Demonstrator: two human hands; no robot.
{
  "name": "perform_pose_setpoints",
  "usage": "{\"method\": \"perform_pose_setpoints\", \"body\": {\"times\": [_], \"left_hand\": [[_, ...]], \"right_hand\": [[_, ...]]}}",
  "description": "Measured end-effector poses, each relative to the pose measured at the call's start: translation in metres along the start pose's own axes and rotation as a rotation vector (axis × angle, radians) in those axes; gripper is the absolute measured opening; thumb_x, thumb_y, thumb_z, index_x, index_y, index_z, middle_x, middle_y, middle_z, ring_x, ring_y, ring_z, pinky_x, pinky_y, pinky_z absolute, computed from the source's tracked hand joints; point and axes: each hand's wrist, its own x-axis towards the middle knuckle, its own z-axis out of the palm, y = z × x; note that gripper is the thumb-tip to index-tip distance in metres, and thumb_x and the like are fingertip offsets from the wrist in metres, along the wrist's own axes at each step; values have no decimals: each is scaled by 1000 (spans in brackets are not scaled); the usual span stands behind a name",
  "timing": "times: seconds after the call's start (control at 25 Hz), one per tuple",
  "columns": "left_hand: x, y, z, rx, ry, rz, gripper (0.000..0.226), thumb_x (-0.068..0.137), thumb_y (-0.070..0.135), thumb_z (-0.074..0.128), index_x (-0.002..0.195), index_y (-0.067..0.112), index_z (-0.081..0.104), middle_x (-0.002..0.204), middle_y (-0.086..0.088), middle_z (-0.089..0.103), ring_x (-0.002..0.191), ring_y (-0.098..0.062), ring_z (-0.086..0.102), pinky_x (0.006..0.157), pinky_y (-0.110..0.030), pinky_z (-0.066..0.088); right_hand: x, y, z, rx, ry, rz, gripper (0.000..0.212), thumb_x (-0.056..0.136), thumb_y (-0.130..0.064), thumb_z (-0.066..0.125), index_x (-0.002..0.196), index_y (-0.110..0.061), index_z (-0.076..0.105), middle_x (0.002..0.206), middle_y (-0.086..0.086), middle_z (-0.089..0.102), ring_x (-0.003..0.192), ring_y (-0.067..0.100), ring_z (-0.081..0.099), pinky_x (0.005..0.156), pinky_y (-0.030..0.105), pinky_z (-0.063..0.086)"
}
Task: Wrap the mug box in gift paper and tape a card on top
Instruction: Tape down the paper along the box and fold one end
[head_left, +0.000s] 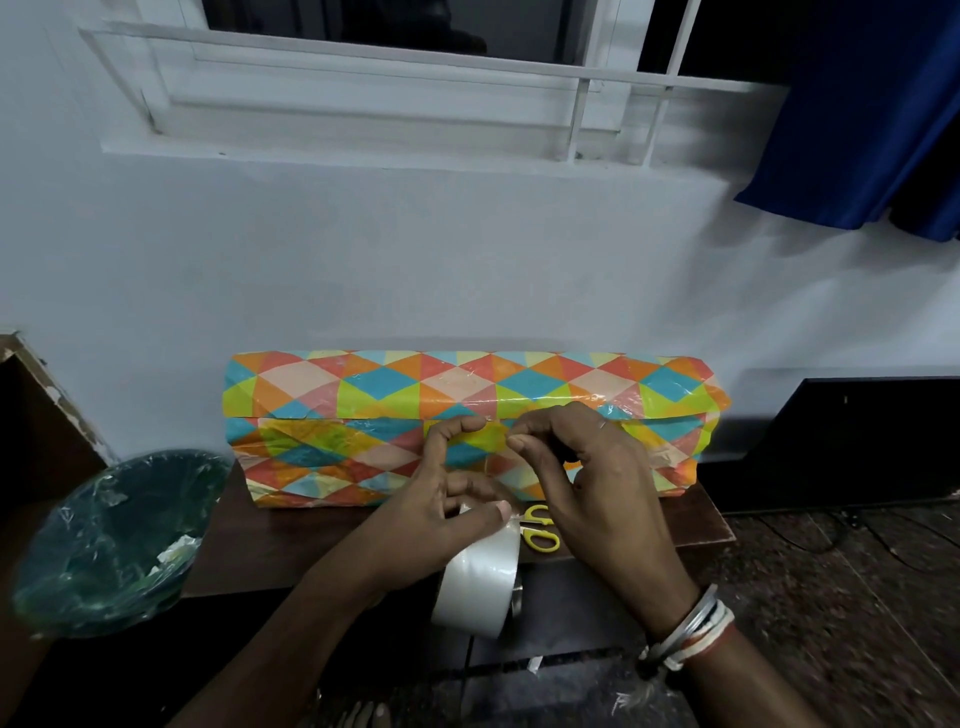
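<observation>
One box (363, 405), long and fully covered in gift paper printed with orange, teal, green and pink triangles, lies on one dark table (291, 540) against the white wall, directly beyond both hands. One roll (478, 582) of clear tape stands on edge at the table's near rim, under the left hand (441, 499). One pair of scissors (540, 532), yellow-handled, lies flat between the two hands, just short of the box. One bin (78, 571) with a green liner stands well to the left of the left hand, with a few scraps inside.

Left hand: the thumb lies over the top of the roll and the lower fingers curl against it, so the hand grips the roll. The forefinger reaches forward and its tip presses the paper seam on the box's front face.

Right hand (597, 478): the fingers are curled, with thumb and forefinger pinched together at the seam, just beside the left forefinger. They appear to hold a strip (498, 470) of clear tape running up from the roll, though it is almost too faint to see. Several bangles (691, 629) circle the right wrist.

One blue curtain (857, 104) hangs above and to the right of the right hand, beside one barred window (613, 78).
</observation>
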Motion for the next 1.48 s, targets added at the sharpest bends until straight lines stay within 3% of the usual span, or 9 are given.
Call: {"method": "perform_pose_setpoints", "body": {"times": [0.2, 0.32, 0.48, 0.64, 0.8, 0.96, 1.2, 1.36, 1.48], "left_hand": [[-1, 1, 0, -63, -24, 5, 91, 89, -1, 68, 147, 49, 18, 129, -6, 72, 109, -35, 72, 101, -44, 52], [-1, 2, 3, -71, 2, 8, 109, 89, -17, 66, 150, 54, 10, 126, 6, 74, 101, -30, 76, 91, -33, 57], [-3, 2, 5, -142, 0, -12, 119, 89, -18, 66, 152, 60, 2, 135, -9, 68, 133, -26, 60, 96, -32, 55], [-5, 1, 1, -149, 2, -22, 120, 89, -24, 61, 154, 58, 0, 133, -14, 69, 128, -31, 63, 98, -40, 56], [-15, 2, -5, -152, 0, -32, 110, 90, -22, 60, 152, 54, 11, 133, -9, 70, 112, -25, 72, 88, -33, 58], [-15, 7, -6, -214, 7, -43, 78, 87, -22, 61, 143, 26, 35, 128, -11, 72, 97, -19, 75, 78, -26, 58], [-14, 8, -9, -220, 1, -76, 57, 83, -4, 74, 130, 24, 57, 128, -7, 72, 104, -18, 73, 80, -30, 59], [-14, 7, -12, -163, -16, -65, 53, 92, -10, 68, 136, 19, 62, 135, 5, 69, 128, -15, 63, 91, -25, 56], [-13, 9, -14, -150, -25, -71, 53, 94, -10, 64, 139, 18, 61, 135, 6, 68, 126, -14, 64, 91, -24, 56]], "right_hand": [[3, 10, -2, 86, -108, 163, 4, 95, -15, 74, 93, -19, 77, 87, -15, 73, 79, 8, 69, 69, 19, 52], [3, 14, -2, 106, -144, 220, 4, 93, -18, 75, 90, -20, 78, 86, -15, 75, 76, 6, 68, 67, 13, 47], [3, 14, -2, 103, -149, 236, 3, 90, -23, 79, 89, -21, 80, 83, -15, 75, 69, 5, 66, 63, 12, 45], [-2, 17, 5, -105, -39, 212, 16, 83, -37, 84, 90, -27, 74, 77, -14, 70, 69, 3, 65, 60, 11, 43], [-9, 45, -11, -308, -292, 193, 17, 88, -40, 77, 82, -27, 68, 73, -10, 69, 72, 6, 64, 61, 23, 46], [-38, 80, 6, -559, -701, 200, 17, 94, -31, 66, 110, -32, 67, 97, 0, 74, 93, 25, 70, 72, 38, 55], [-42, 97, 23, -527, -733, 234, 41, 92, -18, 63, 130, -32, 60, 108, 7, 72, 99, 32, 70, 80, 42, 57], [-40, 90, 23, -689, -863, 131, 26, 92, -38, 62, 110, -20, 67, 105, 10, 69, 99, 33, 67, 77, 38, 52], [-40, 73, 3, -502, -846, 191, 21, 83, -41, 66, 94, -24, 69, 83, -2, 73, 79, 18, 71, 66, 34, 56]]}}
